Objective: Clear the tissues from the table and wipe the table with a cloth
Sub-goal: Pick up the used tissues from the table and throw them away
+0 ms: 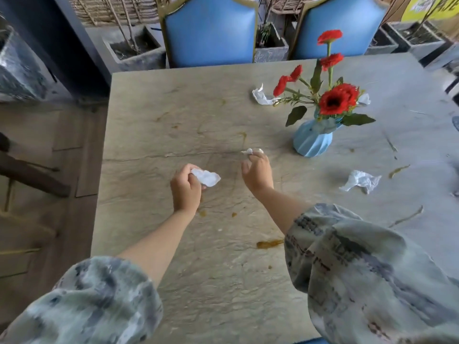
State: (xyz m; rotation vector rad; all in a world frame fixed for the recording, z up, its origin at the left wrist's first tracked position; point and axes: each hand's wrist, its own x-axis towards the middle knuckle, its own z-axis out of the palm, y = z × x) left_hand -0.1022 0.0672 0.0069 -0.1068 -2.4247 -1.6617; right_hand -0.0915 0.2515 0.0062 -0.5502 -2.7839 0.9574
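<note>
My left hand [185, 187] is closed around a crumpled white tissue [207, 177] above the middle of the stone table [154, 135]. My right hand [257, 171] hovers just to the right, its fingertips touching a small white tissue [249, 151] on the table; whether it grips it is unclear. Another crumpled tissue [360, 181] lies to the right. A further one [260, 96] lies at the back beside the flowers, and a white scrap [364, 99] shows behind them. No cloth is in view.
A blue vase [311, 140] with red flowers [334, 101] stands right of centre. Brown-yellow stains [269, 243] dot the table. Two blue chairs [211, 31] stand at the far edge. The table's left edge drops to a wooden floor [49, 170].
</note>
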